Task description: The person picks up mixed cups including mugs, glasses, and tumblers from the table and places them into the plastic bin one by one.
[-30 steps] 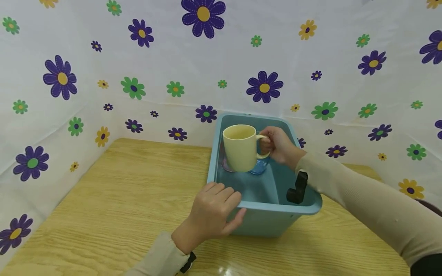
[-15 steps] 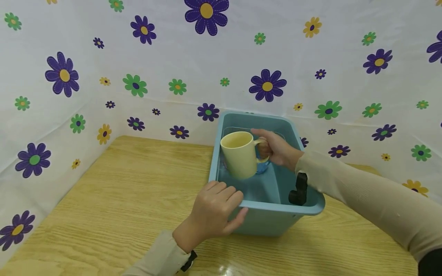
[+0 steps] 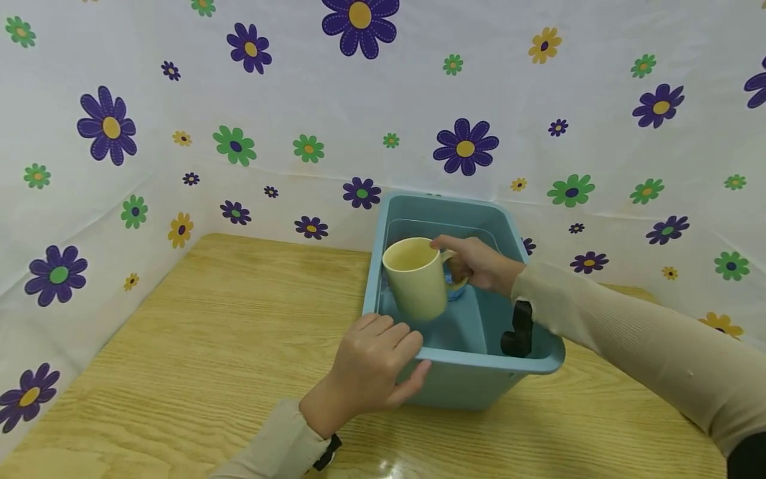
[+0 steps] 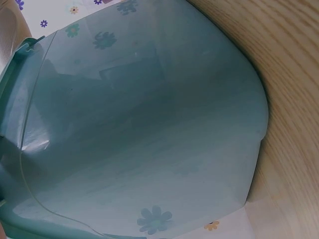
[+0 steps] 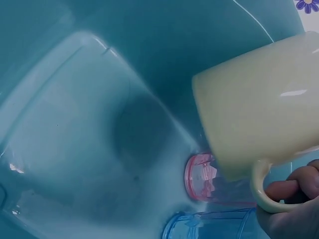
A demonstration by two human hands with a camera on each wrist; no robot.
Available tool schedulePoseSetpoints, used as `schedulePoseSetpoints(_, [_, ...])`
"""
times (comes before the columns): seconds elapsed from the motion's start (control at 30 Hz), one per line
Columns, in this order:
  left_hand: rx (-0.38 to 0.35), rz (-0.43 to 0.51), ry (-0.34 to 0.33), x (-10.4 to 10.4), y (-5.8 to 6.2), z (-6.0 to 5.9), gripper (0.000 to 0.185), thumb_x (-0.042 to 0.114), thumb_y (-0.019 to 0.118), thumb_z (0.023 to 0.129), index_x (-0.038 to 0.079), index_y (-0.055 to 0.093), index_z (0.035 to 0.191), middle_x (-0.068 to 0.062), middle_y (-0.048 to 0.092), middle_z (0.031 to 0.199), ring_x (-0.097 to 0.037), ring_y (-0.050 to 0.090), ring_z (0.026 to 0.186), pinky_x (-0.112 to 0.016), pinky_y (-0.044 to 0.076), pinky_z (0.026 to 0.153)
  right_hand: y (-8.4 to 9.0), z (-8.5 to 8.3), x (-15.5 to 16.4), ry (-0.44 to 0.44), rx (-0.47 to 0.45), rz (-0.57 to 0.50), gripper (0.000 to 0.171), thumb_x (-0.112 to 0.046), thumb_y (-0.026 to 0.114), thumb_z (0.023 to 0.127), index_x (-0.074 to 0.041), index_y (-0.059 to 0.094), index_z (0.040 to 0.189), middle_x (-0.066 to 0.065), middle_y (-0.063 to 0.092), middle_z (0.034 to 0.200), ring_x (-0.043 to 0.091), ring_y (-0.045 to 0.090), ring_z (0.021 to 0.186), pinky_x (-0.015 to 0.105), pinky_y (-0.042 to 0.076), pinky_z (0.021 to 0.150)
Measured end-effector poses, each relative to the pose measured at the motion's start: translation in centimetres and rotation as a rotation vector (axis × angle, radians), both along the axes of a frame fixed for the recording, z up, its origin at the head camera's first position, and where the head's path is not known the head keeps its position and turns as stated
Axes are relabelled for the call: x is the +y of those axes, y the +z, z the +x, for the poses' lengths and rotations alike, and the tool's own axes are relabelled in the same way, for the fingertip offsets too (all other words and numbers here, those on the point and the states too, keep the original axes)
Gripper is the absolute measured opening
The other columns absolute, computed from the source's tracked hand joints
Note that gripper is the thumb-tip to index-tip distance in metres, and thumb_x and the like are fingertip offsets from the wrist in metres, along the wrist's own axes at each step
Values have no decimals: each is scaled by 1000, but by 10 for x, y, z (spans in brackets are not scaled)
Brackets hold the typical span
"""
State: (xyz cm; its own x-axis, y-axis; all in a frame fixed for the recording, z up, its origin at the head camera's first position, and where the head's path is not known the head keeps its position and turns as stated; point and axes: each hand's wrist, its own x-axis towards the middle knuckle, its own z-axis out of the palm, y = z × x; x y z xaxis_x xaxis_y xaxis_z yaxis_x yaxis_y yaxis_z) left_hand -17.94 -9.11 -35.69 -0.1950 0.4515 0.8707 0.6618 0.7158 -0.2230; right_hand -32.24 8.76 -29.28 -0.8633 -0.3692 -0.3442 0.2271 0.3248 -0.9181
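Your right hand curls its fingers round the mug handle inside the bin. Your left hand grips the bin's near rim, fingers bent over it.

pale yellow mug, upright, slightly tilted, inside blue bin

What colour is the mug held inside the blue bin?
Pale yellow; the mug shows best in the head view.

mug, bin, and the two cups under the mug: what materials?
Mug: likely glazed ceramic, opaque cream with a glossy highlight. Bin: moulded plastic, smooth teal walls that mirror the flower print. Pink cup and blue cup: see-through tinted plastic or glass, cannot tell which.
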Motion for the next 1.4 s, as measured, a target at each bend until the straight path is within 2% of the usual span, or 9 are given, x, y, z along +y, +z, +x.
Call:
schedulePoseSetpoints(0.13, [16, 5, -5, 1, 0, -1, 40, 33, 31, 94, 15, 54, 68, 6, 53, 58, -10, 46, 52, -25, 41, 56, -2, -1, 1, 48, -23, 21, 48, -24, 53, 88, -18, 31, 45, -6, 29, 43, 9, 27, 44, 24, 28, 56])
schedulePoseSetpoints(0.37, [18, 5, 1, 1, -1, -2, 39, 33, 31, 94, 14, 51, 66, 5, 50, 57, -10, 43, 51, -25, 39, 56, -8, -3, 5, 191, -50, 60, 48, -23, 46, 89, -17, 33, 44, -6, 29, 41, 10, 27, 44, 25, 27, 56])
schedulePoseSetpoints(0.53, [-3, 2, 10, 1, -1, -2, 41, 35, 31, 94, 14, 51, 66, 5, 50, 57, -11, 43, 51, -25, 39, 55, -12, -4, 5, 273, -43, 128, 48, -25, 44, 90, -15, 34, 43, -6, 30, 40, 10, 28, 44, 26, 28, 57])
schedulePoseSetpoints(0.73, [7, 6, 3, 0, -2, -3, 41, 35, 30, 94, 14, 51, 66, 6, 50, 56, -11, 43, 51, -25, 40, 56, -16, -8, 3, 388, -54, 207, 47, -23, 40, 91, -15, 37, 45, -5, 32, 41, 10, 30, 44, 26, 30, 57])
schedulePoseSetpoints(0.97, [9, 12, 3, 1, -2, -2, 41, 35, 30, 94, 14, 51, 66, 5, 50, 57, -11, 43, 51, -26, 40, 57, -23, -13, -1, 508, -144, 289, 48, -21, 32, 96, -12, 44, 50, -2, 39, 46, 13, 32, 48, 29, 34, 59])
schedulePoseSetpoints(1.17, [-1, 11, 0, 1, -3, -2, 42, 35, 30, 94, 14, 53, 66, 5, 51, 58, -11, 44, 51, -26, 40, 58, -25, -12, -3, 520, -161, 322, 44, -20, 31, 96, -11, 49, 57, -1, 45, 51, 14, 34, 51, 29, 37, 62])
schedulePoseSetpoints(1.4, [-10, 13, -1, 1, -3, -2, 42, 35, 30, 94, 14, 53, 67, 5, 52, 58, -12, 44, 52, -26, 40, 58, -28, -13, -5, 539, -196, 337, 35, -17, 32, 93, -8, 54, 68, -2, 53, 59, 12, 45, 56, 28, 43, 68])
